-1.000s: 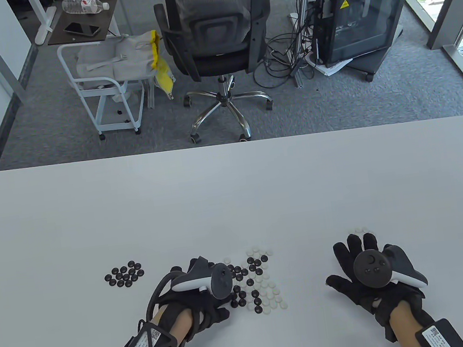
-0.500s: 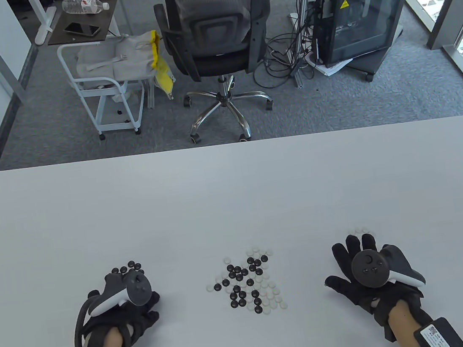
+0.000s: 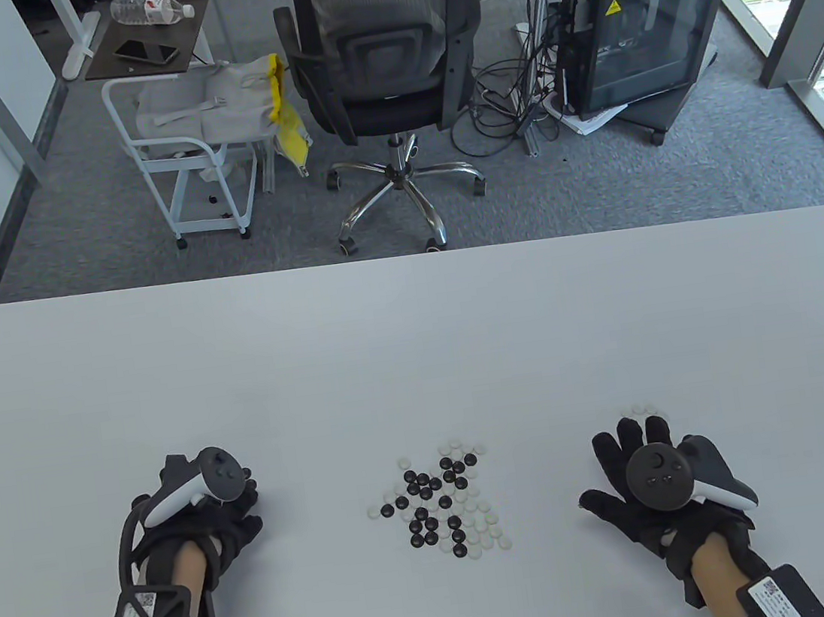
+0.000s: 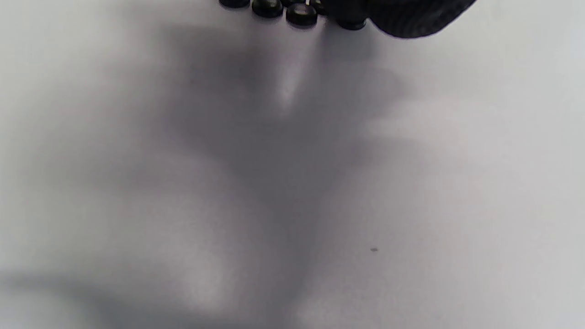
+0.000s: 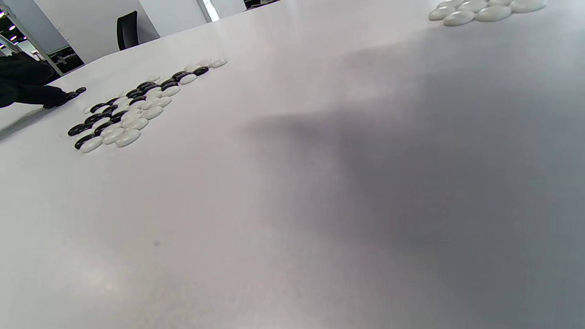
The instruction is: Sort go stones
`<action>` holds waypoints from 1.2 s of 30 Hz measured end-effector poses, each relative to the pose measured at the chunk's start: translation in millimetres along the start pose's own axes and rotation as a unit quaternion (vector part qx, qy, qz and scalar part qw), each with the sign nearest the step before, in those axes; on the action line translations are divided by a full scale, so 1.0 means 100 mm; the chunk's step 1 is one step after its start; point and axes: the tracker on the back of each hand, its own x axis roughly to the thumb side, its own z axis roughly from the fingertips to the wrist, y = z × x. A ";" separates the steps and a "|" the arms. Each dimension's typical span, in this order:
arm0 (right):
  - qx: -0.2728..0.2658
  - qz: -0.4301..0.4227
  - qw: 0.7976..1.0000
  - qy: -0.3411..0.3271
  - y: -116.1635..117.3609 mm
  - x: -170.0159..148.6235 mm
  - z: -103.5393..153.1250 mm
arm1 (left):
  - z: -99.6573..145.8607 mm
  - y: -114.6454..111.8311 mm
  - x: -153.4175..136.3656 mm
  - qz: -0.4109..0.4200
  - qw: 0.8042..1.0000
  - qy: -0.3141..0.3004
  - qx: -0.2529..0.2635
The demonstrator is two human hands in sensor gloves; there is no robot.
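Mostly smooth, rounded stones (image 3: pixel 441 502) (glossy black, white) on matte table (image 3: pixel 416 338).

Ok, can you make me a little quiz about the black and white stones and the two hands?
1. True or false: the mixed pile holds both black and white stones.
2. Which hand is over the black stones: A left hand, B right hand?
3. Fill in: the white stones lie just beyond the ___ hand's fingertips.

Key: 1 true; 2 A; 3 right.
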 end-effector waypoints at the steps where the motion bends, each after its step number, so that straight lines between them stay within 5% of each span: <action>1: -0.001 0.000 1.000 0.000 0.00 0.00 0.00 | 0.00 0.02 0.00 0.002 1.000 0.004 0.000; 6: -0.006 -0.002 1.000 -0.002 -0.02 -0.01 0.01 | 0.12 0.17 0.13 0.009 0.999 -0.020 0.026; 11: -0.003 -0.001 1.000 -0.002 -0.01 -0.01 0.00 | 0.34 0.28 0.62 -0.022 0.995 -0.096 0.032; 23: -0.007 -0.003 1.000 -0.006 -0.02 -0.02 0.02 | 0.27 0.03 1.67 -0.136 0.976 -0.170 -0.020; 30: -0.011 -0.005 1.000 -0.008 -0.03 -0.02 0.03 | 0.16 -0.14 1.79 -0.169 0.972 -0.160 -0.038; 36: -0.009 -0.004 1.000 -0.008 -0.02 -0.02 0.02 | 0.28 -0.26 1.59 -0.155 0.972 -0.175 -0.037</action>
